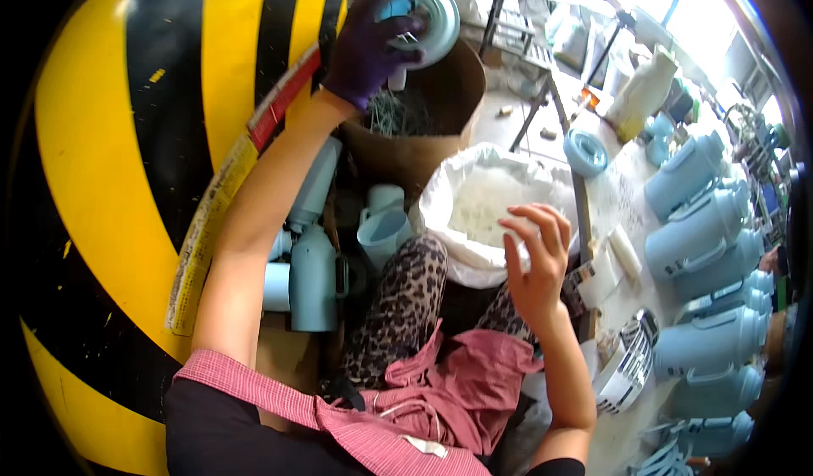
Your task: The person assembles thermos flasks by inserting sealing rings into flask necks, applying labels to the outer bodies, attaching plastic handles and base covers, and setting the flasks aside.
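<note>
My left hand [360,57], in a purple glove, is stretched far forward and grips a round, pale blue plastic part [442,20] with a ring-like rim. It is held above a brown round drum [406,156] with thin, tangled strands in it. My right hand [539,264] is bare and empty, its fingers apart and slightly curled. It hovers by the near right rim of a bin lined with a white bag [449,260], which holds whitish material. Left of my knees are a blue jug [313,281] and a blue cup-like piece [385,232].
A large yellow-and-black striped surface [76,137] stands close on my left. On the right, a workbench [622,196] carries a row of blue jugs [707,340], a round blue part [586,152], a white slotted object [625,370] and a pale bottle [645,93].
</note>
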A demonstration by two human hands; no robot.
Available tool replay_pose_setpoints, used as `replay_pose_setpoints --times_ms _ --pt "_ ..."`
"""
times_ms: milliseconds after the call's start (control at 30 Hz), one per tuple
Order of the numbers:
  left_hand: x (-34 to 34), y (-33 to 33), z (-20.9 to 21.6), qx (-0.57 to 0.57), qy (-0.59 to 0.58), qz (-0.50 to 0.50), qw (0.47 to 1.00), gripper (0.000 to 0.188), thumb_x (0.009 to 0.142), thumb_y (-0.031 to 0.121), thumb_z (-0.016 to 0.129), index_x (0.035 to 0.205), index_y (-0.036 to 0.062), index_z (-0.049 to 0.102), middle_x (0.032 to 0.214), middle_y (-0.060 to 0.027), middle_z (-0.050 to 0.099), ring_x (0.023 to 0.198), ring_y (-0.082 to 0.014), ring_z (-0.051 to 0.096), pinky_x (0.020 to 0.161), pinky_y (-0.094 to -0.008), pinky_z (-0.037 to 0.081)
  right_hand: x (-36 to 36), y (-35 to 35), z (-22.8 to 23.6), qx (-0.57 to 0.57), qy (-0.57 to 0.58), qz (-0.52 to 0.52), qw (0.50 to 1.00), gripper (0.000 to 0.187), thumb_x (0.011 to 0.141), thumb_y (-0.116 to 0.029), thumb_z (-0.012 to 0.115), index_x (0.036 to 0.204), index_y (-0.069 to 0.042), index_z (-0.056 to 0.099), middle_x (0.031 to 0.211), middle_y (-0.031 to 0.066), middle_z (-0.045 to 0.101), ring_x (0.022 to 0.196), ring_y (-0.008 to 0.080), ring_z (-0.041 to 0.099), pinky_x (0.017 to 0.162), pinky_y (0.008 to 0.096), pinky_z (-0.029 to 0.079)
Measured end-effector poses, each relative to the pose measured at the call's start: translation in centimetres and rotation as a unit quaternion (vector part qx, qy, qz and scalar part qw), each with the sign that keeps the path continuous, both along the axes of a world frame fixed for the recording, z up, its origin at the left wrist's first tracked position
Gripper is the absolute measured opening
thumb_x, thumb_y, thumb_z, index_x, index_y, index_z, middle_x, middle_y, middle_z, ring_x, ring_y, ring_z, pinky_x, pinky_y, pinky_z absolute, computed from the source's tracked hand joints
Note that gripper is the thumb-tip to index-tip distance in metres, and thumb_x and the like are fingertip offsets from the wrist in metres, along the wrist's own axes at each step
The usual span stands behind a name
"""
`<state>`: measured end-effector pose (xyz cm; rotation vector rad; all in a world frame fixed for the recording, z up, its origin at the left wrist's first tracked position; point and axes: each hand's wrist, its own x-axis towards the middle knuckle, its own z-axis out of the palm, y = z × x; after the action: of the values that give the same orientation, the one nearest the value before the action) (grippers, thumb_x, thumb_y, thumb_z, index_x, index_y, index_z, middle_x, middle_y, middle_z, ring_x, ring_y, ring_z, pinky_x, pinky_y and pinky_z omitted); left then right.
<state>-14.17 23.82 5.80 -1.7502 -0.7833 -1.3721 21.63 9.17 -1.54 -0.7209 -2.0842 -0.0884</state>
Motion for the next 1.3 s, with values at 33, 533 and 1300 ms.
replay_pose_setpoints --times_ms 33,533,1300 --pt "0.1 -0.9 -1.6 -0.101 -0.086 -0.155 0.979 0.041 0.07 0.021 0.091 0.108 0.0146 0.077 0.125 -0.0073 0.071 0.121 -0.0265 0.065 0.103 -0.0413 0.054 1.1 0.8 -1.6 -0.02 -0.003 -0.016 1.0 0.022 0.084 0.001 0.072 0.105 -0.006 0.072 0.116 0.0099 0.068 0.115 0.0358 0.059 0.101 0.046 0.047" --pt "6.6 -28.6 -17.2 -0.195 -0.466 -0.358 0.785 0.076 0.074 0.058 0.08 0.131 0.0108 0.063 0.131 -0.023 0.059 0.12 -0.041 0.058 0.102 -0.0576 0.05 -1.7 33.5 -31.9 -0.438 -0.035 -0.138 0.888 0.04 0.091 -0.013 0.066 0.129 -0.001 0.065 0.139 0.0264 0.059 0.126 0.0427 0.058 0.111 0.0469 0.046" --pt "17.9 -25.1 -11.8 -0.499 -0.086 -0.305 0.807 0.05 0.079 0.047 0.086 0.086 0.0065 0.058 0.137 -0.0319 0.059 0.126 -0.0532 0.059 0.105 -0.0645 0.047 4.5 19.0 -22.0 -0.289 -0.287 -0.176 0.896 0.026 0.103 -0.028 0.06 0.118 -0.014 0.075 0.09 0.0193 0.075 0.084 0.0397 0.072 0.075 0.0513 0.056"
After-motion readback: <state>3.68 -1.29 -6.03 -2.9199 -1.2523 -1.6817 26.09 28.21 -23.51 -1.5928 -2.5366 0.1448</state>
